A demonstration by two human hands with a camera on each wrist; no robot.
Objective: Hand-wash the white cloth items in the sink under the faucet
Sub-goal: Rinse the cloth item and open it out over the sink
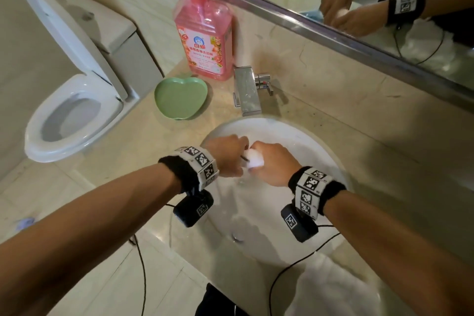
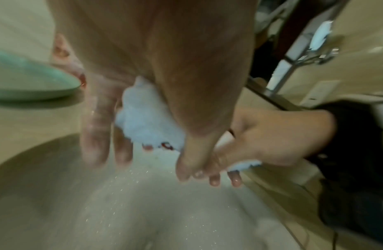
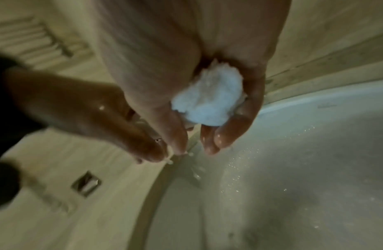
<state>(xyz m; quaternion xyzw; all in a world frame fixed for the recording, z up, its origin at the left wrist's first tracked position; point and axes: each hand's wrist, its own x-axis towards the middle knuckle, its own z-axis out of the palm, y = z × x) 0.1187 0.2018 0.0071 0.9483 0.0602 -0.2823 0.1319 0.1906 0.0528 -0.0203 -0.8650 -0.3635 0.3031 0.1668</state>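
Left hand (image 1: pixel 225 155) and right hand (image 1: pixel 274 163) pressed together over the sink (image 1: pixel 318 151), both clamped on one bunched white cloth (image 1: pixel 254 159), wet, dripping. Above the basin, short of the faucet (image 1: pixel 247 91) at the counter's back edge. Left of the faucet: green dish (image 1: pixel 179 97), pink soap bottle (image 1: pixel 204 41).

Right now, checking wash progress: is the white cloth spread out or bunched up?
Bunched up: the white cloth is a tight wad squeezed between left hand and right hand.
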